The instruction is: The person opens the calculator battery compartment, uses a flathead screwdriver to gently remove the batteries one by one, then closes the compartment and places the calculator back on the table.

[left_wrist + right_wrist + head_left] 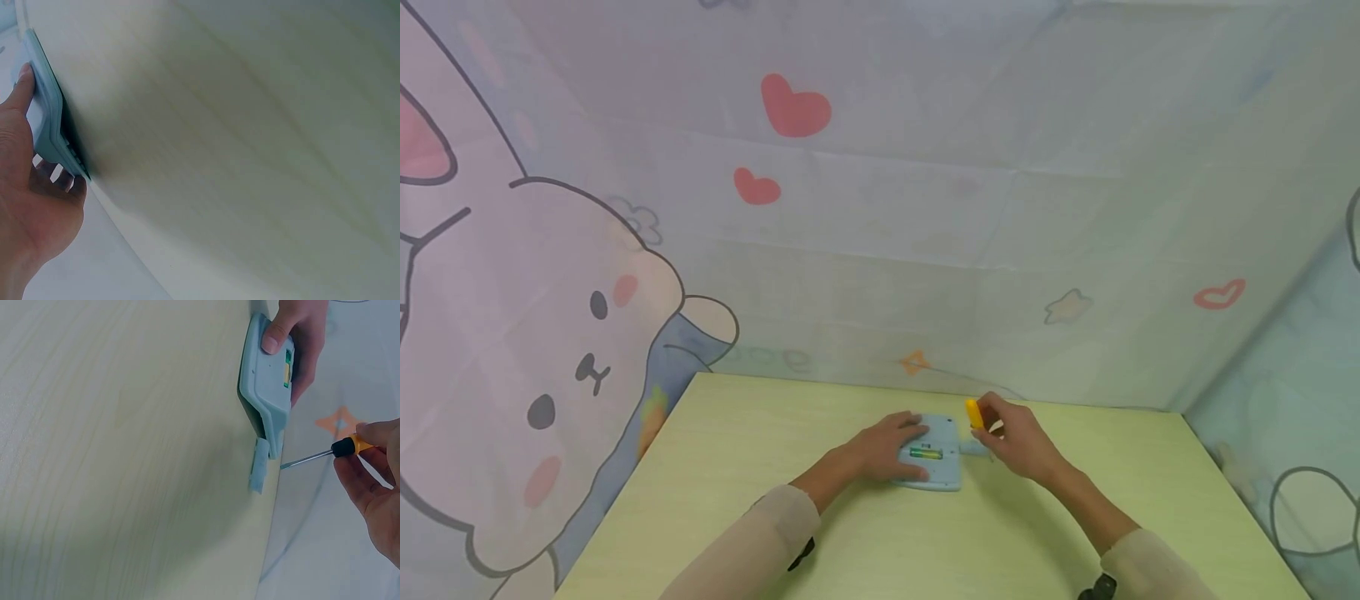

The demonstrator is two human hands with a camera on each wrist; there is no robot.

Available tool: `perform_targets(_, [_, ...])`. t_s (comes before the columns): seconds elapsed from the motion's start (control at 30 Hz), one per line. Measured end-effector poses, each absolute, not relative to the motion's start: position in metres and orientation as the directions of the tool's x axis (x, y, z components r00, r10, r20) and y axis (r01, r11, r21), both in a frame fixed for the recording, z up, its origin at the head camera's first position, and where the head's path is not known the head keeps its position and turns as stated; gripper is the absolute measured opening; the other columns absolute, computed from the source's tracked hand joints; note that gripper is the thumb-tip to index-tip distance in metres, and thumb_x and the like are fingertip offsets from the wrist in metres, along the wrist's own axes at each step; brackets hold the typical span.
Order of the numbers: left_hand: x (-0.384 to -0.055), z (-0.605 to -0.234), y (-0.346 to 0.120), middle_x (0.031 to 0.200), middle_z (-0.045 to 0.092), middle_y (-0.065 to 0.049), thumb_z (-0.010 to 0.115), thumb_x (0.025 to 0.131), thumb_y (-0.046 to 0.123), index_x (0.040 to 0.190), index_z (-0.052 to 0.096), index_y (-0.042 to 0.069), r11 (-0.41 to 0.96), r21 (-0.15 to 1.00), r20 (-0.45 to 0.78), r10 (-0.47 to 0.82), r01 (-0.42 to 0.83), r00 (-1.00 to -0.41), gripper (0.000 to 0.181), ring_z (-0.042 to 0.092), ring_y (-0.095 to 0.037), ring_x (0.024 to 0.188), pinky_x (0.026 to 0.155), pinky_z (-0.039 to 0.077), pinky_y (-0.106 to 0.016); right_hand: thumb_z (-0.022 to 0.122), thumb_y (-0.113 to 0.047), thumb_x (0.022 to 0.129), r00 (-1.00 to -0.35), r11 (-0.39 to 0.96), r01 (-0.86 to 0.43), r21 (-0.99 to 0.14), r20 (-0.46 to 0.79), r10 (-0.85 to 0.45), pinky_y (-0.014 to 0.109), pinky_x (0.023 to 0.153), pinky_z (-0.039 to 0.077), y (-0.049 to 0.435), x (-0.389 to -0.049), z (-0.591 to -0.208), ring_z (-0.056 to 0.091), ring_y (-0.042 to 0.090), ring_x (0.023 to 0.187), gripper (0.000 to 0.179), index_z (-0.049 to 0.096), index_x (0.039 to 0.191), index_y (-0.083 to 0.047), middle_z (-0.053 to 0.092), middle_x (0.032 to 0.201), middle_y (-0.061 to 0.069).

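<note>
On the pale-yellow table [887, 550] — a blue device [943, 472], before a rabbit-printed backdrop [925, 225].

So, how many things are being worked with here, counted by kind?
Light-blue device: 1
Small light-blue piece beside it: 1
Green-and-yellow battery in the device: 1
Screwdriver in the right hand: 1
Total: 4

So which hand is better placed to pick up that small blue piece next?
Probably your right hand: it's nearer the piece, though it grips the screwdriver; your left hand holds the device.
</note>
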State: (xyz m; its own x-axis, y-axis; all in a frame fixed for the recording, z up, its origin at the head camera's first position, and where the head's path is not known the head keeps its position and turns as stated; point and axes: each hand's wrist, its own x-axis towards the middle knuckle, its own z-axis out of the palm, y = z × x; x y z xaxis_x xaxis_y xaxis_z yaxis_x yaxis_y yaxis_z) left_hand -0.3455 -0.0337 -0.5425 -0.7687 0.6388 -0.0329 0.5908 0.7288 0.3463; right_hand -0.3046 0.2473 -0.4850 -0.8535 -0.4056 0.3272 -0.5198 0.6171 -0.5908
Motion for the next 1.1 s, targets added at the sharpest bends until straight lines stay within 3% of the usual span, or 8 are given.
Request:
perform_targets(0.43, [-0.348, -0.544, -0.033, 0.172, 0.032, 0.003, 0.069, 0.094, 0.068, 0.163, 0.045, 0.024, 0.721, 0.351, -0.031, 0.646, 0.597, -0.763, 0.086, 0.027, -0.022, 0.159, 0.122, 0.035, -0.045, 0.081, -0.004, 0.094, -0.879, 0.598, -0.477, -0.645, 0.347, -0.327, 0.026, 0.072, 0.061, 0.244, -0.304, -0.480, 0.068, 0.014, 0.083, 0.027, 0.067, 0.116, -0.010, 0.072, 0.097, -0.002])
perform_targets(1.1, [-0.345, -0.542, -0.038, 0.172, 0.031, 0.002, 0.068, 0.094, 0.067, 0.163, 0.045, 0.025, 0.725, 0.356, -0.033, 0.640, 0.589, -0.767, 0.085, 0.027, -0.023, 0.159, 0.120, 0.037, -0.046, 0.080, -0.007, 0.095, -0.907, 0.575, -0.421, -0.702, 0.334, -0.257, 0.026, 0.075, 0.061, 0.227, -0.304, -0.479, 0.068, 0.018, 0.088, 0.030, 0.066, 0.121, -0.009, 0.073, 0.100, 0.002])
